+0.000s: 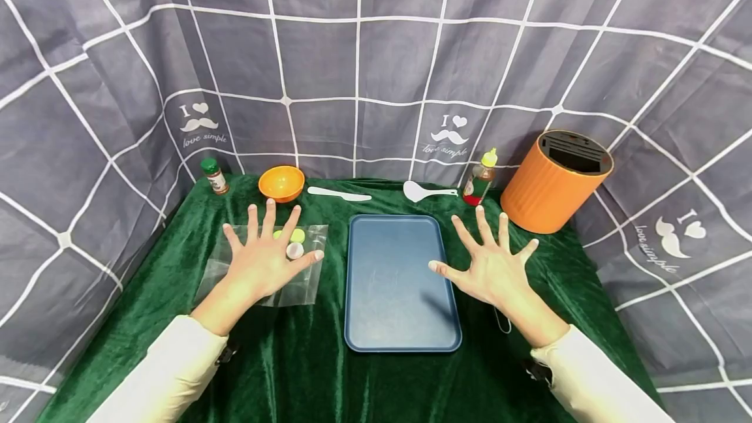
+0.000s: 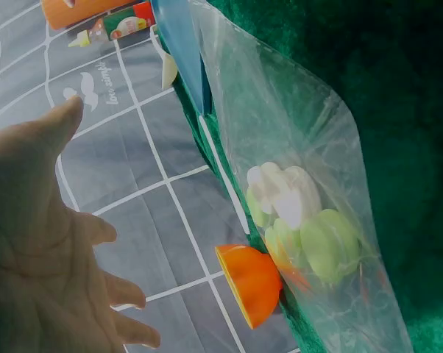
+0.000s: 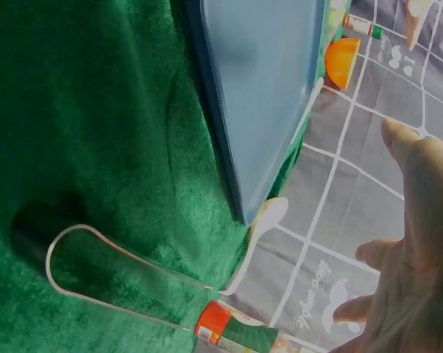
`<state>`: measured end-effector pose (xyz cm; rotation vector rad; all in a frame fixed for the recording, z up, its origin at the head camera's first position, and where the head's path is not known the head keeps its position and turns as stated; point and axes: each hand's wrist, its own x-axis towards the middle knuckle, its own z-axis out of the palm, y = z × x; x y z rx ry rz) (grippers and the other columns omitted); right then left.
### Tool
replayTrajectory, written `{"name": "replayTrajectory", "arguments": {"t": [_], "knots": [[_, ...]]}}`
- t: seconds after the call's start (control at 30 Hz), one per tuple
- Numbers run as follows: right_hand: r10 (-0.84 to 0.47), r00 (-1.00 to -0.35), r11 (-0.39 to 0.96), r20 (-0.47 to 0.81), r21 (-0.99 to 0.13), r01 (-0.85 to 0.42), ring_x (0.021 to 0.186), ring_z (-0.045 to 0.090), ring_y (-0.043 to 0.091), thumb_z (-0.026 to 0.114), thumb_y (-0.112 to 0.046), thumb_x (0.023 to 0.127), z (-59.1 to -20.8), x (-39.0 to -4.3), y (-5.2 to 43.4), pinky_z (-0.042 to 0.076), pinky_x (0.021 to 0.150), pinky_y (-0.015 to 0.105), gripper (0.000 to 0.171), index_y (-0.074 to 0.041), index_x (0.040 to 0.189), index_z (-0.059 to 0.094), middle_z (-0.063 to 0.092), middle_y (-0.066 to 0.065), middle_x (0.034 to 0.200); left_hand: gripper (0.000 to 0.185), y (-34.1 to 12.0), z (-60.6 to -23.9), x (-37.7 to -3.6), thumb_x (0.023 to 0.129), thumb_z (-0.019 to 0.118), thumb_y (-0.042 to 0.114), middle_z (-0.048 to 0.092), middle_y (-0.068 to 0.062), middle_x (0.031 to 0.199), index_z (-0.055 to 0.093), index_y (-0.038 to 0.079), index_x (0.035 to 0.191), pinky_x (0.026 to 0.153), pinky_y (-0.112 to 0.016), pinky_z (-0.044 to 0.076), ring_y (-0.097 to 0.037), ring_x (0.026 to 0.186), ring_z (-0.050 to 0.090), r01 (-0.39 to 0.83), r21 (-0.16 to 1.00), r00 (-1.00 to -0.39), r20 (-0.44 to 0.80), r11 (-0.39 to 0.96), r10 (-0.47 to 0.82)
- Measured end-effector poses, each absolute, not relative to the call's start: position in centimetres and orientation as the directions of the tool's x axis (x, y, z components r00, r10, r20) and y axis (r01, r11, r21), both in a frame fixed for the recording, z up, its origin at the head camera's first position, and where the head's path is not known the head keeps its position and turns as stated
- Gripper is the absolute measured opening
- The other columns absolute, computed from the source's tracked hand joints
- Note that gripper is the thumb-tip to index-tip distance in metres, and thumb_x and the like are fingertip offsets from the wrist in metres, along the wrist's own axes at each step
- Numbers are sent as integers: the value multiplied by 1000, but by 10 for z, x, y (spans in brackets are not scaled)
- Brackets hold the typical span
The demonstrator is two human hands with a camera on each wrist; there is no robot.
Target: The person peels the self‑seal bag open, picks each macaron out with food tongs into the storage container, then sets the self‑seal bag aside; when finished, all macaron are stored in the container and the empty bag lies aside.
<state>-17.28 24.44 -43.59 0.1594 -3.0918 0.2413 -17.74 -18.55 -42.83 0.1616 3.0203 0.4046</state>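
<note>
So from the head view, both hands are spread flat, fingers fanned, holding nothing. Left hand (image 1: 266,260) hovers over a clear bag (image 1: 264,266) of pale round pieces; right hand (image 1: 490,265) sits at the blue tray's (image 1: 399,318) right edge. Left wrist view: open palm (image 2: 37,243), the bag (image 2: 310,220) lying on green cloth beside an orange bowl (image 2: 251,283). Right wrist view: spread fingers (image 3: 420,213), tray (image 3: 266,81), white spoon (image 3: 269,217), sauce bottle (image 3: 240,334).
</note>
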Motion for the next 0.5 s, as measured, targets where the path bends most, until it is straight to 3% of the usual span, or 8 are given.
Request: {"name": "replayTrajectory", "arguments": {"t": [0.13,0.33,0.5], "knots": [[-104,-993,981,48,-160,-110,171,-4,56,48,-102,86,-436,-175,241,-9,105,103,113,-43,178,21,4,11,189,106,-187,-429,-178,100,46,89,-14,-20,186,6,32,180,118,-92,-16,-55,169,-18,100,273,-990,-68,957,123],[-128,-990,979,59,-151,-135,171,0,57,47,-103,85,-439,-183,227,-4,107,103,112,-43,177,23,9,11,189,82,-195,-436,-179,114,44,64,-11,-24,185,14,26,180,118,-93,-14,-57,168,-16,104,285,-984,-108,953,140],[-153,-987,978,41,-140,-157,172,0,53,47,-103,86,-439,-193,209,-2,110,102,111,-45,177,21,7,8,189,77,-202,-450,-183,116,44,56,-8,-27,185,17,25,180,118,-94,-12,-60,168,-14,88,284,-977,-160,955,138]]}}
